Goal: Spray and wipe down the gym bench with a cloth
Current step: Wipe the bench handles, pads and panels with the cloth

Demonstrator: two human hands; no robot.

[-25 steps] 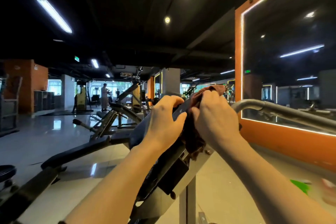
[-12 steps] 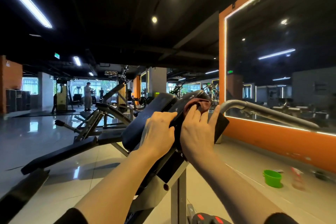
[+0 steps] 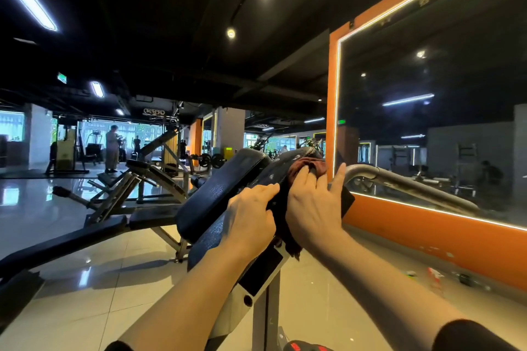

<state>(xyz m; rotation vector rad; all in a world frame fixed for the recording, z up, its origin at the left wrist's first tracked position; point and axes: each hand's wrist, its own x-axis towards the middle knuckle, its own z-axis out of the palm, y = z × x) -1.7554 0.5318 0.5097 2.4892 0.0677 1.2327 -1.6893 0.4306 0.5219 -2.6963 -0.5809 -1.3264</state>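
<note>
Since half a second ago, the right hand [image 3: 312, 212] has spread wider over the cloth [image 3: 309, 169], its thumb now lifted toward the grey metal handle [image 3: 405, 184], and the view has tilted slightly so the green cup on the floor is out of sight; the left hand [image 3: 251, 215] stays curled over the near edge of the pad.

Both bare forearms reach forward from the bottom edge; the right hand's fingers are straight and fanned, pressing the cloth flat against the gym bench [image 3: 225, 194]; the left hand's fingers curl round the edge of the pad, gripping it.

The cloth is dark reddish brown and crumpled; one bunch shows above the right fingertips near the pad's top end, and a ragged tail hangs below the right palm toward the bracket.

The bench pad is black padded vinyl, worn and speckled with pale scuffs, split into two cushions side by side; its long axis runs from lower left to upper right, tilted steeply, the high end pointing away toward the orange-framed mirror [image 3: 427, 94]; it sits on a pale metal bracket and upright post [image 3: 268, 308].

Behind, further benches [image 3: 85, 232] stand on the glossy tiled floor [image 3: 71, 293]; a distant person [image 3: 112, 148] stands by the windows.
</note>
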